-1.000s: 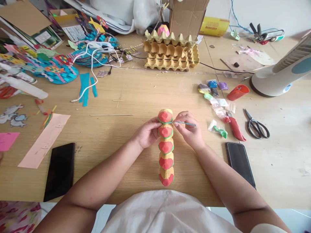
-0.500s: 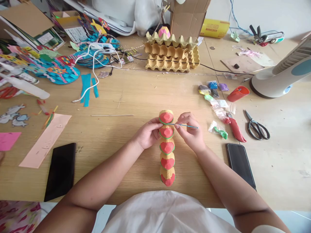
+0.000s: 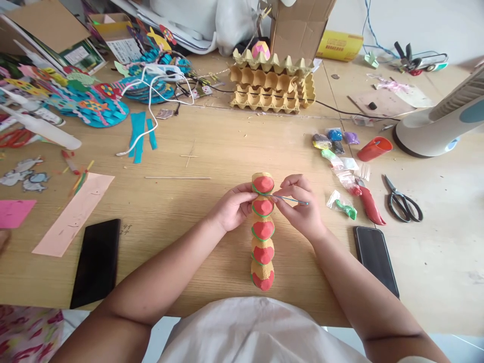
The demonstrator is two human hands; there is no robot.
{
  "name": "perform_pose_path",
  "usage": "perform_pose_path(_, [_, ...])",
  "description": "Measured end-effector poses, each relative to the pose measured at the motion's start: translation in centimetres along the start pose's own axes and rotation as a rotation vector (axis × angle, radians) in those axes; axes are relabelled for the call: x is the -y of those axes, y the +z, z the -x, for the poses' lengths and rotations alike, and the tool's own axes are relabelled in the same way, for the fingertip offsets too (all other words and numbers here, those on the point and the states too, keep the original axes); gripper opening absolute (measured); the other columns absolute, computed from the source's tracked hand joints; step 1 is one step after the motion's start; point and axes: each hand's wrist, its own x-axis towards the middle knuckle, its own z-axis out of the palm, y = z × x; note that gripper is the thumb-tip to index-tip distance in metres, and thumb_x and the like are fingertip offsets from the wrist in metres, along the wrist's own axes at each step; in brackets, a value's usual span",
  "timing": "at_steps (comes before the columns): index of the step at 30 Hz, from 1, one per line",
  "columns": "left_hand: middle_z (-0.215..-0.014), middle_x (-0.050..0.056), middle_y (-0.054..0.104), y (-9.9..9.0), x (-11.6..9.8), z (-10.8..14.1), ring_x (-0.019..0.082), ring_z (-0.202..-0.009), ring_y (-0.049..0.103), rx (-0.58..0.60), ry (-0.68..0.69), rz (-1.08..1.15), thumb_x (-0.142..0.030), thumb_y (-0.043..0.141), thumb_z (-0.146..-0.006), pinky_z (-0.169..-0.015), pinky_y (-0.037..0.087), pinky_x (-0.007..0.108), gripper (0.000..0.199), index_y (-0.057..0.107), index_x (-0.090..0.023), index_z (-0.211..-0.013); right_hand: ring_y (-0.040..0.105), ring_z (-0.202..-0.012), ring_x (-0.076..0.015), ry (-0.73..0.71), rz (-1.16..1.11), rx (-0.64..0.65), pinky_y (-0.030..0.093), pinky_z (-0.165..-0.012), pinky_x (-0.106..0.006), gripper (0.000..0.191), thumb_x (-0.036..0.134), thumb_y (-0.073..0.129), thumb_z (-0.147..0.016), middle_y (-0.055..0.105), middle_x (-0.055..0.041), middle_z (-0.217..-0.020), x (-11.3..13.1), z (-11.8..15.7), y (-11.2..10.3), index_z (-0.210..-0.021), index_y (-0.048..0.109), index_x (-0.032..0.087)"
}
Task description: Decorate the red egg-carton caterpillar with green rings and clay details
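A strip of egg-carton cups (image 3: 263, 230) lies lengthwise on the table before me, several bumps in a row. Each bump is capped in red with a thin green line along the cap's lower edge. My left hand (image 3: 236, 205) grips the strip from its left side near the far end, thumb and fingers closed on it. In the pinched fingers of my right hand (image 3: 300, 205) is a thin blue stick (image 3: 291, 199). Its tip reaches the strip between the two farthest bumps. What exactly the tip touches is too small to make out.
Two phones, one black at left (image 3: 95, 263) and one at right (image 3: 376, 259), flank my arms. On the right lie scissors (image 3: 403, 200), a red-handled cutter (image 3: 370, 202), bagged clay (image 3: 345, 206) and a red cup (image 3: 374, 148). Egg cartons (image 3: 264, 98) stand behind.
The view has shifted slightly, so the scene sits a little to the right. The blue stick tilts a little more downward at its outer end. Both hands keep their hold.
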Motion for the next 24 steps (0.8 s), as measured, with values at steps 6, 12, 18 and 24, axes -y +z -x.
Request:
perform_pose_path(6, [-0.096,0.007,0.083,0.1,-0.1,0.1,0.018,-0.082,0.077,0.018,0.023,-0.032,-0.017,0.083,-0.075,-0.073,0.058,0.025,0.027,0.082,-0.016,-0.102,0.064,-0.088,-0.0224,-0.062,0.126,0.004,0.052,-0.081,-0.044,0.01,0.02,0.075,-0.092,0.062,-0.0035,-0.093,0.4,-0.1,-0.3,-0.089,0.075,0.029])
perform_pose_path(12, [-0.096,0.007,0.083,0.2,-0.1,0.1,0.018,-0.082,0.078,0.012,0.027,-0.036,-0.017,0.083,-0.074,-0.073,0.058,0.025,0.025,0.082,-0.015,-0.099,0.062,-0.085,-0.023,-0.076,0.22,-0.002,0.048,-0.075,-0.043,0.01,0.021,0.073,-0.092,0.061,-0.0037,-0.089,0.6,-0.1,-0.3,-0.086,0.073,0.028])
perform_pose_path(18, [-0.094,0.007,0.083,0.3,0.1,0.1,0.018,-0.081,0.077,-0.003,0.036,-0.023,-0.016,0.083,-0.073,-0.072,0.058,0.024,0.025,0.082,-0.015,-0.098,0.063,-0.085,-0.0224,-0.081,0.147,0.058,0.051,-0.076,-0.043,0.009,0.02,0.075,-0.09,0.06,-0.0036,-0.09,1.2,-0.4,-0.8,-0.087,0.073,0.028])
perform_pose_path(24, [-0.09,0.007,0.082,0.4,0.1,0.1,0.017,-0.077,0.075,-0.02,0.034,-0.023,-0.015,0.081,-0.072,-0.07,0.057,0.025,0.022,0.082,-0.013,-0.093,0.063,-0.088,-0.0233,-0.037,0.138,0.08,0.053,-0.077,-0.043,0.006,0.023,0.077,-0.09,0.059,-0.0039,-0.091,1.6,-0.8,-1.3,-0.09,0.075,0.029])
